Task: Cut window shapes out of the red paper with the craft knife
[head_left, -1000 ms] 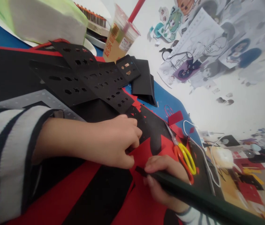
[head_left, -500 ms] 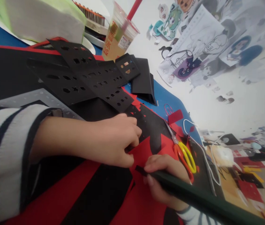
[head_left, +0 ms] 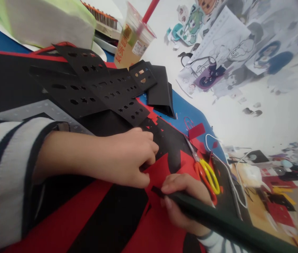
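My right hand (head_left: 184, 202) is closed around a long dark green craft knife (head_left: 217, 218), its narrow dark tip pointing left onto a sheet of red paper (head_left: 162, 168). With fingers curled, my left hand (head_left: 135, 158) presses on the left edge of that paper, just beyond the knife's tip. Part of the paper is hidden under both hands. Scissors (head_left: 208, 175) with yellow and orange handles lie right behind my right hand. Under the work is a black sheet (head_left: 106, 211).
Black card with cut-out shapes (head_left: 101, 84) lies beyond my left hand, next to a grey translucent ruler (head_left: 32, 110). A drink cup (head_left: 130, 42) with a red straw stands at the back. Red scraps (head_left: 196, 130) and a white cable (head_left: 230, 175) lie right. Drawings (head_left: 217, 52) cover the wall.
Almost nothing differs. Both hands, the craft knife and the red paper keep their places; the whole view has shifted very slightly.
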A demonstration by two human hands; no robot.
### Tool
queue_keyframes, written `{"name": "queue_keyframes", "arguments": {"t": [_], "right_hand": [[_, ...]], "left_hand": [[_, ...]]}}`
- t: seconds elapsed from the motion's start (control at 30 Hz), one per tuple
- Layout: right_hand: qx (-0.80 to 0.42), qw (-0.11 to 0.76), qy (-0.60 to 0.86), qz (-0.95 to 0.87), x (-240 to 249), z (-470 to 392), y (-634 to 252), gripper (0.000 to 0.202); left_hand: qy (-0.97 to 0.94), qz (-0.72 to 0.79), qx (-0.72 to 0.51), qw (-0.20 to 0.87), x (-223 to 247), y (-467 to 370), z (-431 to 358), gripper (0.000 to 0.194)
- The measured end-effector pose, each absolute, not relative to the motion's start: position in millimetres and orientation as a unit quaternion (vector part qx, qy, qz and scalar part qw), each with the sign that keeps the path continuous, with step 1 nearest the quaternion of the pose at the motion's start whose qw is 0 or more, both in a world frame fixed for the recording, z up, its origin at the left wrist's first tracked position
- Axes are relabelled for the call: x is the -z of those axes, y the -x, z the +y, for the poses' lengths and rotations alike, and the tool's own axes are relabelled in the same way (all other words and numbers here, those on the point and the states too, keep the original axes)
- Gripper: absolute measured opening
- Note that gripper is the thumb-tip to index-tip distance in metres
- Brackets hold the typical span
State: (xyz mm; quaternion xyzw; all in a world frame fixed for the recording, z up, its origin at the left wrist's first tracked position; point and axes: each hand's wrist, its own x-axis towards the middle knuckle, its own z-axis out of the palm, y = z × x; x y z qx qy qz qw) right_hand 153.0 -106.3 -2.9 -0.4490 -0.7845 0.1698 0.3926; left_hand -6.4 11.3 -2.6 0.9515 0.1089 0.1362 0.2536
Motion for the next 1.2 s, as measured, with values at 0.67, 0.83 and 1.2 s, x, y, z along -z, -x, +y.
{"name": "queue_keyframes", "arguments": {"t": [0.67,0.83,1.2], "right_hand": [[-0.155,0.375,0.483,-0.776,2.9,-107.4,-153.7,0.023],[-0.160,0.355,0.466,-0.795,0.5,-106.8,-153.0,0.026],[-0.185,0.390,0.476,-0.766,5.3,-108.1,-154.7,0.020]], "left_hand": [[-0.947,0.110,-0.155,0.257,3.3,6.6,10.3,0.022],[-0.947,0.111,-0.157,0.258,4.2,6.8,10.3,0.022],[-0.941,0.097,-0.171,0.275,6.3,8.3,11.7,0.020]]}}
